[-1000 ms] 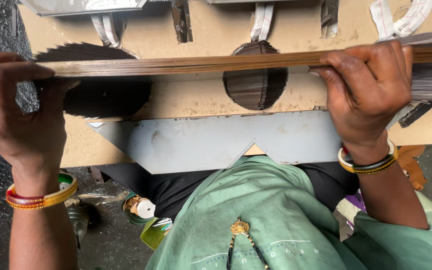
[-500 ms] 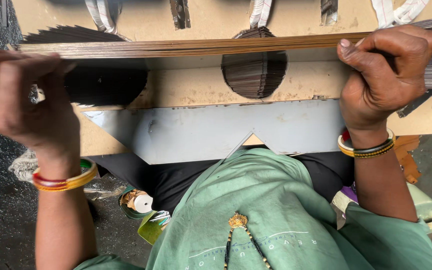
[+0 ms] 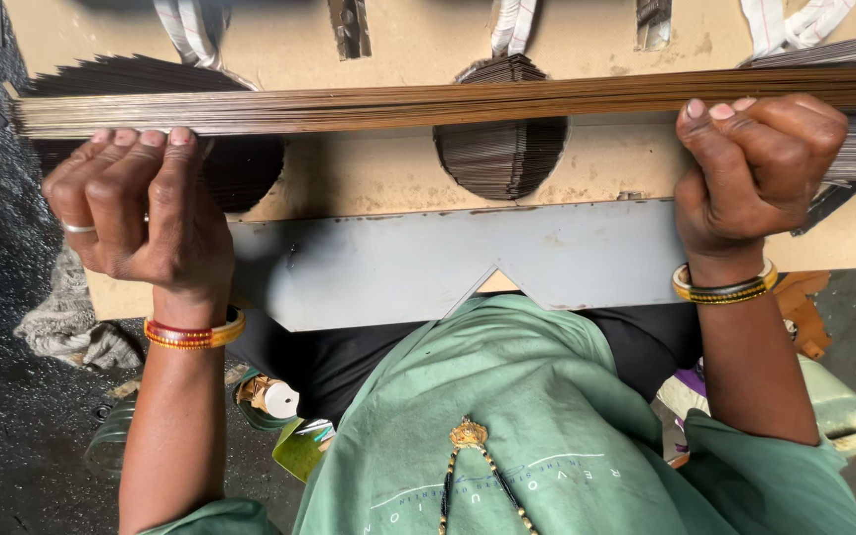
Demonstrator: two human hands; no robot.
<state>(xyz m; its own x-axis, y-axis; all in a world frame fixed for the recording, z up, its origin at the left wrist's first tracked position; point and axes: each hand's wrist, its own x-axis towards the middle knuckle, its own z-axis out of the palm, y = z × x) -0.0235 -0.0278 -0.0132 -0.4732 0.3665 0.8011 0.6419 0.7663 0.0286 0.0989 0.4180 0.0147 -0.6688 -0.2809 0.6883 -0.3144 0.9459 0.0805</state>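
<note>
Left hand [image 3: 136,213] at 9 o'clock: fingers [image 3: 156,139] curled closed over the near edge of a long bundle of thin brown sticks [image 3: 448,102], knuckles toward the camera. Right hand [image 3: 755,168] at 3 o'clock: fist clenched on the same bundle, thumb tip pressed against its lower edge. The bundle runs level across the upper frame from 9 to 3 o'clock, ends roughly flush at the left; the right end leaves the frame. It lies against a tan board [image 3: 378,178] with round cut-outs showing stacked dark sheets [image 3: 500,149]. Below, toward 6 o'clock, a grey metal plate [image 3: 428,263] with a notch sits over the person's lap. Judged progress: bundle gathered and gripped at both ends, not yet tied; white strips [image 3: 512,25] hang at 12 o'clock, unused.
</note>
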